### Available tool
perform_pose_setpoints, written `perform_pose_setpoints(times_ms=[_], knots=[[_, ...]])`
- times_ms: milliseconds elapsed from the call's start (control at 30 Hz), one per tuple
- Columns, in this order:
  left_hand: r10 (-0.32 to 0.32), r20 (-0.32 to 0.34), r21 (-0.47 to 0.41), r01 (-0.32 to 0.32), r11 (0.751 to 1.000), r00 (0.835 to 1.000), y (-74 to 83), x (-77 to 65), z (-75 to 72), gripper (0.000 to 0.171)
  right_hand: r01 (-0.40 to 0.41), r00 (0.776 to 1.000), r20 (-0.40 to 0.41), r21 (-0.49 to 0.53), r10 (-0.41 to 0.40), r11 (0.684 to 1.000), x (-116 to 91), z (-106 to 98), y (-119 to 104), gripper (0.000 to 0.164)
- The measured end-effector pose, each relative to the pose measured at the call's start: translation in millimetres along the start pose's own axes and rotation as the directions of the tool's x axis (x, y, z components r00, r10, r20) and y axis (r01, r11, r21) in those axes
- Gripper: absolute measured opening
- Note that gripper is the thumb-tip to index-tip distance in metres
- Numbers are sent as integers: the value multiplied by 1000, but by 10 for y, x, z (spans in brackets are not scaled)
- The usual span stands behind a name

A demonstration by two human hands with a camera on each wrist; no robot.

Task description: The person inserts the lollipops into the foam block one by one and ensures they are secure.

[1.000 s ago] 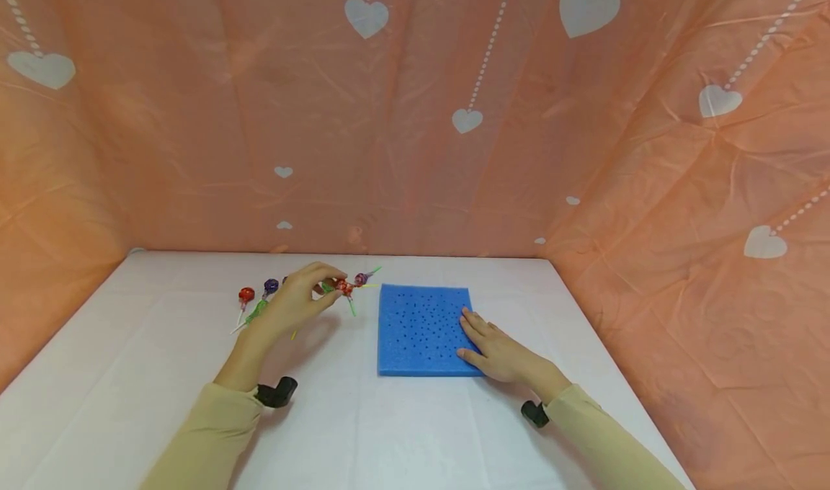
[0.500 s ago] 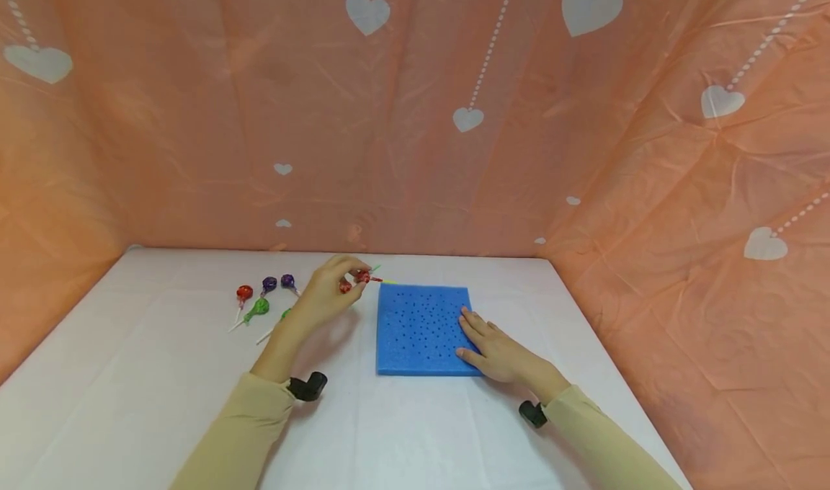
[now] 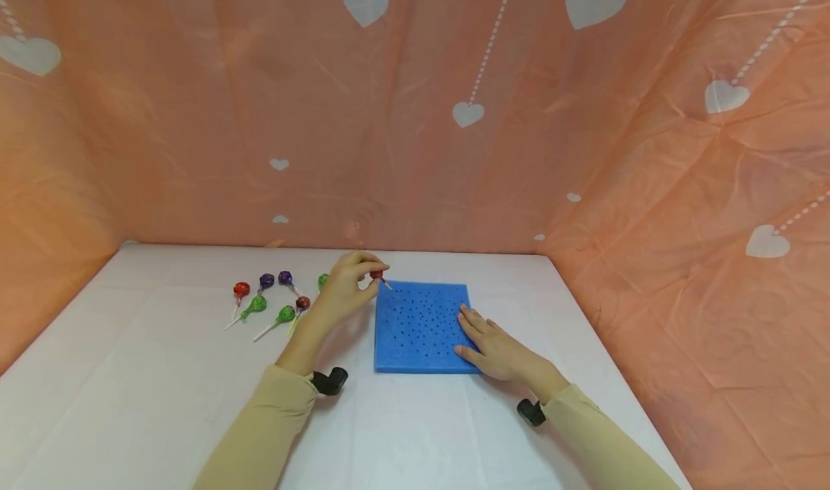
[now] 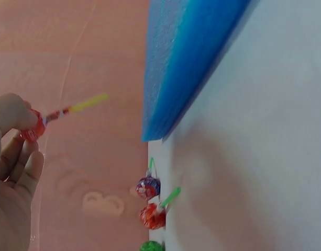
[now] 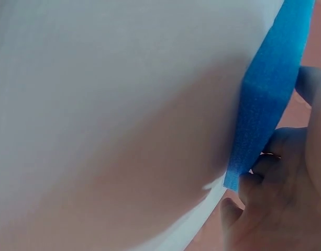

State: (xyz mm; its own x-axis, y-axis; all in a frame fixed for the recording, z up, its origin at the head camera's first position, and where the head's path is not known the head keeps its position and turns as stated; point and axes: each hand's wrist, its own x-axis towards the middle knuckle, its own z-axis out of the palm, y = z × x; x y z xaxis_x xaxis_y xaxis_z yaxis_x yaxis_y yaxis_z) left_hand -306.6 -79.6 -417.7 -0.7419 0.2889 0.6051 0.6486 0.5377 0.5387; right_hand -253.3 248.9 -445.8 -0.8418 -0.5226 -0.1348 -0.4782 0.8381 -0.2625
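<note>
My left hand (image 3: 346, 288) pinches a red-wrapped lollipop (image 4: 33, 125) by its candy end. Its yellow stick points away from the fingers, over the back left corner of a blue foam block (image 3: 415, 331) dotted with small dark holes. My right hand (image 3: 496, 346) lies with fingers spread on the block's right edge. In the right wrist view, the fingers (image 5: 254, 178) rest along the foam's side. Beyond the left hand, a red lollipop (image 4: 153, 216) with a green stick and a purple-and-red one (image 4: 148, 187) lie on the table.
Left of the left hand lie several more lollipops: a red one (image 3: 241, 290), purple ones (image 3: 266, 281) and green ones (image 3: 285, 314). A dark red one (image 3: 302, 303) lies by the left forearm. An orange curtain (image 3: 415, 187) with hearts stands behind the white table (image 3: 162, 389).
My left hand has moved right with the red lollipop, from the pile to the foam's back left corner. The lollipop's stick now tips downward. The right hand stays on the foam.
</note>
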Motion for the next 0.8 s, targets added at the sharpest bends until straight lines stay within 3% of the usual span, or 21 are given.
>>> perform_pose_setpoints(times_ms=[167,433,800], knots=[[24,6,20,-24,1000,1000,0,24,89,26,2,1000,-2,6,-2,1000,0,-6,3,73],[-31,59,7,31,999,998,-16,37,188,28,8,1000,-7,22,-8,1000,-1,1,10,72],[-40,110,35,36,999,993,8,47,235,26,-6,1000,-4,12,6,1000,11,26,33,73]])
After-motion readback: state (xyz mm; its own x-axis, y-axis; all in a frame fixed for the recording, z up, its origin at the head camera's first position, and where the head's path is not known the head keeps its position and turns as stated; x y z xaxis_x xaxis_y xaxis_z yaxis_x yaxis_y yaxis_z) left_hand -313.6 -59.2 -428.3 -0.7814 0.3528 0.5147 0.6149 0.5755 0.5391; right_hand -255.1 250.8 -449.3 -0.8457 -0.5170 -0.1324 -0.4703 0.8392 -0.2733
